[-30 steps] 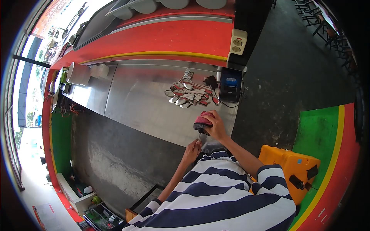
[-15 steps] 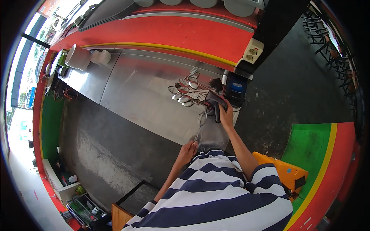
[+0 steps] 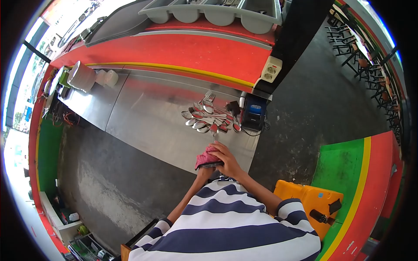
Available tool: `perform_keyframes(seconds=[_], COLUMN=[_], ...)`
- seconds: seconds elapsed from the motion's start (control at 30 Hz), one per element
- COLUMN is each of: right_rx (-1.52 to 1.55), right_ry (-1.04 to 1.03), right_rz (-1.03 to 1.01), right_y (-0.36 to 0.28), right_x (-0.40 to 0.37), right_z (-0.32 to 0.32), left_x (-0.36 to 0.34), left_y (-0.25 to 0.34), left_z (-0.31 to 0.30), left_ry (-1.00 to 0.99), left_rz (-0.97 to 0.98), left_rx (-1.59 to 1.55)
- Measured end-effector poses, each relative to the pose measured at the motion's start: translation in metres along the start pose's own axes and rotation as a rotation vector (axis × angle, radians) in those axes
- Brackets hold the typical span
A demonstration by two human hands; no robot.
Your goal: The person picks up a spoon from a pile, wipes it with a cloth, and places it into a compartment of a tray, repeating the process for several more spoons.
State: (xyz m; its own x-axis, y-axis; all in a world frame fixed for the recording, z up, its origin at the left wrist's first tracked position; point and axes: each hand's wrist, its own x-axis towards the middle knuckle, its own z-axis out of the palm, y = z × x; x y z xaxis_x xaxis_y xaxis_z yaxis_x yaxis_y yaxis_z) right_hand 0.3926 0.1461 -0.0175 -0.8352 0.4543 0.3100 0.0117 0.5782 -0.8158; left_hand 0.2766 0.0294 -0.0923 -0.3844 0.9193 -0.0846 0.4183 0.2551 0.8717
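In front of my shirt, my right hand (image 3: pixel 225 160) is closed round a pink cloth (image 3: pixel 207 157) with a dark edge. A spoon (image 3: pixel 214 129) sticks up out of the cloth, its bowl pointing away from me. Just below the cloth is my left hand (image 3: pixel 204 173), its fingers mostly covered, at the handle end of the spoon. Beyond them a loose pile of spoons (image 3: pixel 202 124) and forks (image 3: pixel 209 96) lies on the steel counter (image 3: pixel 148 113). One more spoon (image 3: pixel 236 125) rests at the pile's right side.
A black card-reader-like device (image 3: pixel 254 112) with a cable sits at the counter's right end, near a power socket (image 3: pixel 272 69). White bowls (image 3: pixel 82 77) stand far left. A grey cutlery tray (image 3: pixel 217 15) is on the red ledge above. An orange case (image 3: pixel 305 198) is at my right.
My right hand has come down and left from beside the pile to my left hand. The cloth, dark-looking before, now shows pink and wraps the spoon's handle. The view has shifted.
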Motion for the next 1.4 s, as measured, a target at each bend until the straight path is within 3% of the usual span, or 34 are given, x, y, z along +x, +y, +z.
perform_keyframes(seconds=[0.07, 0.17, 0.4, 0.7, 0.9, 1.0, 1.13, 1.23, 1.37, 1.4], right_rx=[-0.040, -0.139, -0.263, -0.059, 0.049, 0.146, 0.081, 0.278, 1.216, 1.244], right_ry=[0.040, 0.137, 0.366, 0.532, 0.350, 0.365, 0.329, 0.218, 0.109, 0.089], right_rz=[0.043, 0.085, 0.090, 0.247, 0.212, 0.398, 0.312, 0.275, 0.593, 0.562], right_y=[0.007, 0.018, 0.032, 0.070, 0.112, 0.109, 0.090, 0.077, 0.052, 0.040], right_x=[0.002, 0.005, 0.026, 0.039, 0.013, 0.002, -0.011, -0.011, -0.009, -0.007], right_z=[0.001, 0.000, -0.006, 0.009, 0.021, 0.038, 0.036, 0.028, 0.015, 0.008], left_x=[0.002, 0.001, -0.009, -0.045, -0.054, -0.048, -0.041, -0.033, -0.023, -0.020], left_y=[0.024, 0.025, 0.064, 0.062, 0.072, 0.079, 0.074, 0.065, 0.058, 0.057], left_z=[-0.012, -0.004, -0.018, -0.031, -0.027, -0.024, -0.023, -0.023, -0.018, -0.019], left_ry=[-0.100, -0.055, -0.135, -0.159, -0.185, -0.104, -0.051, -0.052, -0.109, -0.142], left_rz=[-0.233, -0.359, -0.310, -0.299, -0.188, -0.216, -0.222, -0.242, -0.259, -0.264], left_rx=[-0.156, -0.413, -0.447, -0.290, -0.263, -0.410, -0.549, -0.655, -0.894, -0.940])
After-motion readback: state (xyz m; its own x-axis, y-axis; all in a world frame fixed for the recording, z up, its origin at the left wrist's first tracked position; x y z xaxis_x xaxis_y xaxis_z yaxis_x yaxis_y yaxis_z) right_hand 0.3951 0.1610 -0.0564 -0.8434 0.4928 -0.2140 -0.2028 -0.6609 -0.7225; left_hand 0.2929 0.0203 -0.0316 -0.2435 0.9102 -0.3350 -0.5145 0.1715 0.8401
